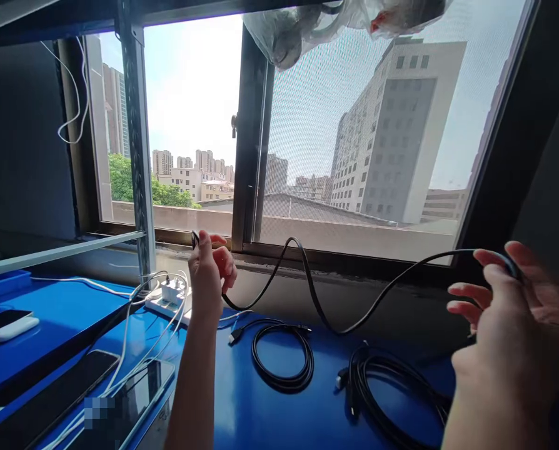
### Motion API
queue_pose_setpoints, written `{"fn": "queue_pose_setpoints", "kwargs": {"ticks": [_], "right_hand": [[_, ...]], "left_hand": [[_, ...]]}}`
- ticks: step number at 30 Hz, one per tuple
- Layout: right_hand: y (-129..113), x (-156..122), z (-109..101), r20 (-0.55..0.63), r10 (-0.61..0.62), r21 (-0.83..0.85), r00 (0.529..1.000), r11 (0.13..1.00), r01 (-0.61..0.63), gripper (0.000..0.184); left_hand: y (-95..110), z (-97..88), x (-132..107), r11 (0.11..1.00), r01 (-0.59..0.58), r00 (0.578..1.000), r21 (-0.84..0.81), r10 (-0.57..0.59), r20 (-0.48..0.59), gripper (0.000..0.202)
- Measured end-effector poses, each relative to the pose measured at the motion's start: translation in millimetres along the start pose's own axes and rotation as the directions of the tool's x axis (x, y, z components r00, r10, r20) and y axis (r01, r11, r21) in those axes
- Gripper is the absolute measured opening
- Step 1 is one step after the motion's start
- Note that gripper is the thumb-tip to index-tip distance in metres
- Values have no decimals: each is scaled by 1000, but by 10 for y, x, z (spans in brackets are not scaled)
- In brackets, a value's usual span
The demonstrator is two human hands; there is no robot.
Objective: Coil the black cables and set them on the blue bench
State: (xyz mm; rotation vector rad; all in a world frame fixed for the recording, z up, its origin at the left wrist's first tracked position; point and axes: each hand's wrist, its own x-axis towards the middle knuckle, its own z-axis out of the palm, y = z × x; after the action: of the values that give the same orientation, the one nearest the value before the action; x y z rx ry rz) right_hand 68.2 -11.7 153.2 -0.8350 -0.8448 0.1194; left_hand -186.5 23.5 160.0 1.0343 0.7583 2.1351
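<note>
Before the window point(354, 144), above a blue table point(261, 412), a black cable point(307, 284) sags between two hands.
Left hand point(209, 275) pinches one end, right hand point(504, 306) grips the other; two coiled cables point(284, 359) lie beneath, near a white power strip point(169, 300).

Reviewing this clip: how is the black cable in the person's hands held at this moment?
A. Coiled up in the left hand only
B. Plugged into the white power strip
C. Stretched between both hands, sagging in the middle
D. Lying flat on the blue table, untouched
C: the left hand pinches one end and the right hand holds the other, with the black cable drooping between them above the blue table.
</note>
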Motion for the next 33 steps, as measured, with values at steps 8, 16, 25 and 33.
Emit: {"fn": "queue_pose_setpoints", "kwargs": {"ticks": [8,16,25,33], "right_hand": [[-268,-260,318,-91,-177,133,980,973,188,13],[-218,-420,424,259,-378,59,889,925,376,9],[-216,-468,495,626,-248,-32,739,939,342,36],[-254,-552,558,790,-102,-52,604,971,232,51]], "left_hand": [[-31,124,-120,983,-75,990,169,53,128,53],[-13,180,-202,917,-47,898,396,-135,418,60],[13,234,-261,942,49,770,331,-247,589,63],[-45,249,-255,951,19,708,308,-230,667,68]]}}
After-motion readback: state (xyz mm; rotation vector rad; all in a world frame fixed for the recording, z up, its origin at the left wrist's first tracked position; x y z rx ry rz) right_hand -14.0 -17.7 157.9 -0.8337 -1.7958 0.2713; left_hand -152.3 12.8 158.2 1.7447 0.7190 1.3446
